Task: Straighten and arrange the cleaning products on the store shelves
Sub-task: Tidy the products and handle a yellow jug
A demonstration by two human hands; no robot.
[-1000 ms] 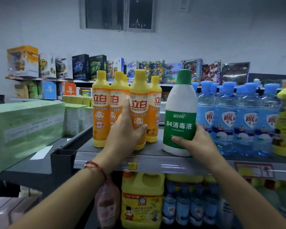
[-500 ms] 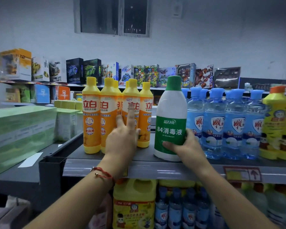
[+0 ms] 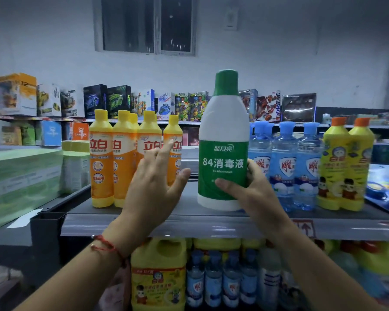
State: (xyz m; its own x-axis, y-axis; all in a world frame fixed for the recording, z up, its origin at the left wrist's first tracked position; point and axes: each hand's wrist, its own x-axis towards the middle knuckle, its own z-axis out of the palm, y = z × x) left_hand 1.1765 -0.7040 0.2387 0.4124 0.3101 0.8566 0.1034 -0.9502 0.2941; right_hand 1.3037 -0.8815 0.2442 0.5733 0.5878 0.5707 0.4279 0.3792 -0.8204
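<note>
A white disinfectant bottle [image 3: 222,131] with a green cap and green label stands upright on the grey shelf [image 3: 189,225]. My right hand [image 3: 249,191] grips its lower part from the right. To its left stand several orange dish-soap bottles [image 3: 101,162] with yellow caps, in a tight row. My left hand [image 3: 153,187] is in front of the right end of that row, fingers spread and holding nothing, fingertips at the bottles' labels. Whether they touch is unclear.
Blue-capped clear bottles [image 3: 283,167] and two yellow bottles with orange caps [image 3: 344,167] fill the shelf to the right. Green boxes [image 3: 20,182] lie at left. Yellow jugs [image 3: 158,274] and blue bottles sit on the shelf below. Toy boxes [image 3: 117,102] line the far shelf.
My left hand let go of an orange bottle, which now stands in the row, and opened its fingers. The white bottle stays in my right hand. The camera moved closer.
</note>
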